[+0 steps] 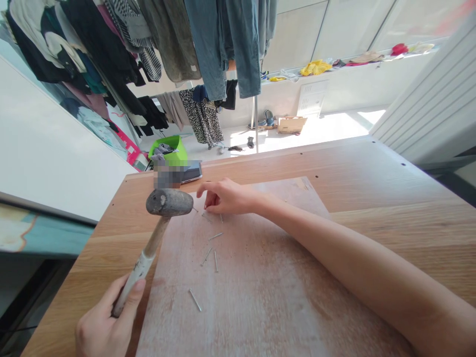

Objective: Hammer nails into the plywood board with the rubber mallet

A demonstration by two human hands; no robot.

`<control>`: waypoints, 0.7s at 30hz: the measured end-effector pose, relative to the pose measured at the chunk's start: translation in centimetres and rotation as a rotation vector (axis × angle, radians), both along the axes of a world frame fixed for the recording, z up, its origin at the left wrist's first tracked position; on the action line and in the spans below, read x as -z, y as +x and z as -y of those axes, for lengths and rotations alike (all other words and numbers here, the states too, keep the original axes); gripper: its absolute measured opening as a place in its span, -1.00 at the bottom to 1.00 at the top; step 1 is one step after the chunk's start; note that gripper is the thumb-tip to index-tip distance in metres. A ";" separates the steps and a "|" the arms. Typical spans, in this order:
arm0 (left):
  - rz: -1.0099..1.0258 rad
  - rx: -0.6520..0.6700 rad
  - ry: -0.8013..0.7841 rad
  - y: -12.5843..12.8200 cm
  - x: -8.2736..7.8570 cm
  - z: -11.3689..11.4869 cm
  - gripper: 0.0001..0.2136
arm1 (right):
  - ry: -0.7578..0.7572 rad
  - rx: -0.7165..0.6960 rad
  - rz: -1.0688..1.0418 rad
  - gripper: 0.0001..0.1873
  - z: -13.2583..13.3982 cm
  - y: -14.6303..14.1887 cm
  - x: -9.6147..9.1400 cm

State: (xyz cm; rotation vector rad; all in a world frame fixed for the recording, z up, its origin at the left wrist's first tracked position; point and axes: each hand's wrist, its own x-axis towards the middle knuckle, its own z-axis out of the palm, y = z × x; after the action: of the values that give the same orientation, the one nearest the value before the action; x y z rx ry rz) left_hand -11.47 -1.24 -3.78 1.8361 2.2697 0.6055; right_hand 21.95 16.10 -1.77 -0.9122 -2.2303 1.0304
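Note:
My left hand (111, 317) is wrapped round the lower handle of a mallet (171, 202). Its dark grey, worn cylindrical head is raised toward the board's far left part, and white wrapping covers part of the wooden handle. My right hand (225, 196) reaches across to the far part of a thin wooden board (253, 277). Its fingers are bent down by the board's surface, close to a nail (205, 215); what the fingertips pinch, if anything, is hidden. Several loose nails lie nearer to me, among them one nail (195, 300) toward the front left.
The board lies on a wooden table (372, 198) with small dark holes. A phone-like dark object (192, 172) sits at the far edge. Beyond are a green basket (174, 151), hanging clothes (223, 49) and a cardboard box (292, 125) on the floor.

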 end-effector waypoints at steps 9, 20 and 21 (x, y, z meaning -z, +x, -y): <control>0.034 0.083 0.024 1.1 -1.6 -0.5 -0.57 | -0.007 0.030 0.027 -0.42 0.0 -0.1 0.1; 0.051 0.043 0.023 4.1 -2.2 -0.2 -0.62 | 0.013 0.039 0.044 -0.41 0.0 0.0 0.0; 0.050 0.066 0.009 4.0 -2.1 -0.2 -0.63 | 0.019 0.043 0.051 -0.42 -0.1 0.0 0.0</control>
State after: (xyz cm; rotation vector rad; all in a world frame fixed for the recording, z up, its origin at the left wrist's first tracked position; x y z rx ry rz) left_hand -7.43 -1.03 -1.64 1.8696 2.1695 0.6443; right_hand 21.92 16.15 -1.74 -0.9848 -2.2477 0.9756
